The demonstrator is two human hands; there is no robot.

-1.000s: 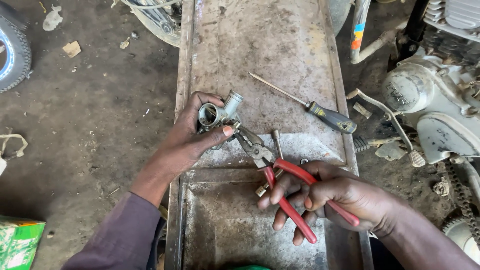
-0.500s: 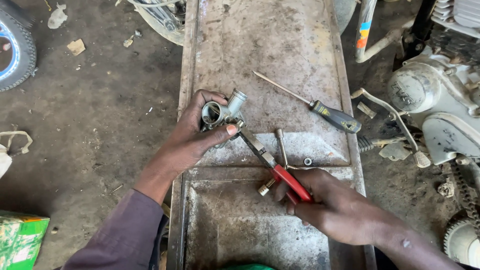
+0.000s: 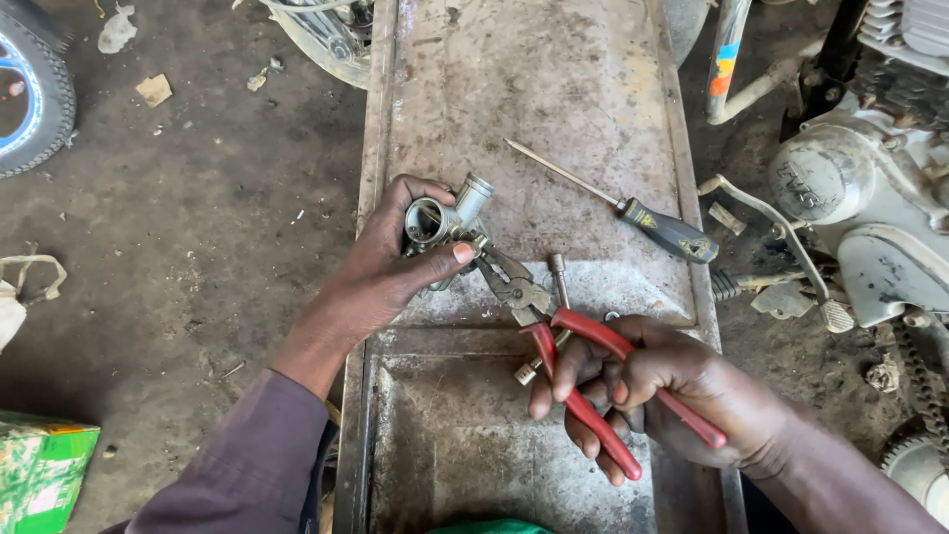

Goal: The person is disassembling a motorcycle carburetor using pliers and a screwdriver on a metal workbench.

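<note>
Two hands at work over a rusty metal bench (image 3: 593,79). Left hand (image 3: 390,272) clamped around a small silvery carburettor (image 3: 443,220), thumb pressed across its lower edge, the part held just above the bench at about ten o'clock from the pliers' pivot. Right hand (image 3: 672,391) wrapped around the red-handled pliers (image 3: 554,336), fingers curled between and over the two handles, which now stand visibly spread; half a second ago pressed together under the palm, a full second ago spread as now. Pliers' nose pointing toward ten o'clock, touching a small fitting on the carburettor's underside, same as before. Right hand now slightly lower and further toward four o'clock along the handles than half a second ago. Unmoved: black-handled screwdriver (image 3: 633,208) lying at two o'clock from the carburettor, well apart from both hands; short metal pin (image 3: 560,279) just beside the pliers' pivot. Engine (image 3: 870,198) off the bench at three o'clock.
</note>
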